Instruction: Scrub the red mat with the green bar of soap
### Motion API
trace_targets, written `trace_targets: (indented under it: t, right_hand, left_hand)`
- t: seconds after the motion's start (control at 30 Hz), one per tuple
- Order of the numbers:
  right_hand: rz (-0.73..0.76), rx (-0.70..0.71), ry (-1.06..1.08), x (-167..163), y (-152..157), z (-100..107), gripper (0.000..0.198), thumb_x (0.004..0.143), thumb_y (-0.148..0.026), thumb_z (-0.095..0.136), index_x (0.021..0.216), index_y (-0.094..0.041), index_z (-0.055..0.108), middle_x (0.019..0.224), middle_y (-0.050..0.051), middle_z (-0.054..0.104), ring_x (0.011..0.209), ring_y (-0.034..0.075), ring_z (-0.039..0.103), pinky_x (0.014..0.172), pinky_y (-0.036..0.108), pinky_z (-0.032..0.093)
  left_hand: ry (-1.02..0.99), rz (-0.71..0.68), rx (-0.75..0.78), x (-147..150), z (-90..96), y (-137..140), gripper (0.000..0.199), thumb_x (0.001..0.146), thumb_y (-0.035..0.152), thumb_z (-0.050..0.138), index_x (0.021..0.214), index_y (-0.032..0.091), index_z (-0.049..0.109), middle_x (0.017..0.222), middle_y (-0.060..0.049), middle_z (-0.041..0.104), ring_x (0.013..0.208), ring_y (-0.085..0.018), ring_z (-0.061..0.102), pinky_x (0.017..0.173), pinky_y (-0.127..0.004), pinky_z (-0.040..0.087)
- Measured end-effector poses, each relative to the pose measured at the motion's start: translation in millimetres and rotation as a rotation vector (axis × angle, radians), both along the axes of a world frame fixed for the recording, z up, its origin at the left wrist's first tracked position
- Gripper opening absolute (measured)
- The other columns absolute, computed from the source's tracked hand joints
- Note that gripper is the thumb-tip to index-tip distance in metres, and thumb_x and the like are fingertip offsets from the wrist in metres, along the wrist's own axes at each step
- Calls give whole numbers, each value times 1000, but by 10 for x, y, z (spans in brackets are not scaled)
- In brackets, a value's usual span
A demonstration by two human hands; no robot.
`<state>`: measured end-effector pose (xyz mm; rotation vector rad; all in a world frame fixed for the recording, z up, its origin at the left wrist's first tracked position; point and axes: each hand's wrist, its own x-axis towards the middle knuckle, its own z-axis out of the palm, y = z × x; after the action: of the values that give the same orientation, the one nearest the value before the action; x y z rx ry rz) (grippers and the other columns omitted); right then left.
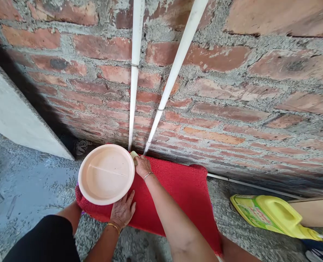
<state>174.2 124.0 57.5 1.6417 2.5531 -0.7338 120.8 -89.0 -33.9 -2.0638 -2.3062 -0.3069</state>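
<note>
A pale pink plastic basin (109, 174) stands on the left end of a red cloth (174, 185), which is spread over a raised surface hidden beneath it. Fingers spread, my left hand (123, 211) lies on the cloth against the near side of the basin. My right hand (143, 166) is at the basin's right rim, its fingers closed on a small pale yellow-green object (134, 155). Most of that object is covered by the fingers, so its kind is unclear. Shallow clear liquid seems to lie in the basin.
Behind the cloth rises a rough brick wall (221, 94) with two white pipes (134, 87) running down it. A yellow jug (270, 214) lies on the concrete floor at right. A pale slab (22, 109) leans at left. My legs flank the cloth.
</note>
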Motion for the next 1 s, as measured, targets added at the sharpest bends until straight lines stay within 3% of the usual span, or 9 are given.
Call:
trace_targets:
  t: [0.1, 0.23, 0.47, 0.6, 0.73, 1.0]
  right_hand:
    - [-39, -7, -43, 265, 95, -45, 38, 77, -37, 66, 114, -27, 63, 110, 5, 54, 96, 20, 55, 86, 29, 39]
    - [-192, 27, -90, 973, 233, -63, 38, 75, -35, 67, 112, -28, 64, 108, 4, 53, 93, 18, 56, 86, 28, 40]
    - [-672, -23, -205, 2611, 263, 75, 43, 79, -42, 61, 117, -22, 61, 107, 9, 57, 88, 20, 62, 80, 31, 45]
    - [-889, 28, -269, 3101, 115, 130, 43, 76, -47, 61, 112, -22, 62, 104, 12, 60, 86, 24, 63, 78, 36, 47]
    - [-823, 27, -193, 2821, 28, 126, 46, 79, -48, 59, 117, -21, 60, 107, 14, 61, 93, 25, 63, 83, 35, 46]
    - [-244, 25, -129, 1153, 237, 289, 39, 83, -42, 57, 117, -26, 64, 113, 7, 60, 106, 21, 58, 92, 29, 40]
  left_hand:
    - [2, -10, -5, -1, -18, -8, 47, 89, 39, 46, 134, 28, 54, 128, -9, 62, 117, -26, 56, 104, -43, 43]
    - [10, -13, -19, -11, -36, -23, 47, 89, 37, 45, 135, 28, 53, 125, -8, 64, 115, -25, 57, 104, -42, 42]
    - [33, -23, 5, -18, 1, -19, 46, 88, 34, 45, 133, 27, 56, 126, -9, 64, 115, -26, 58, 102, -42, 43]
    - [87, -40, -1, -10, 43, -11, 45, 89, 33, 44, 132, 27, 56, 125, -9, 65, 115, -26, 58, 101, -42, 44]
    - [107, -40, -5, 3, 70, -7, 46, 88, 32, 45, 132, 28, 56, 124, -9, 65, 113, -25, 59, 99, -41, 45]
    - [58, -12, 25, 16, 27, -4, 45, 88, 36, 47, 132, 27, 56, 124, -9, 65, 113, -25, 58, 100, -41, 44]
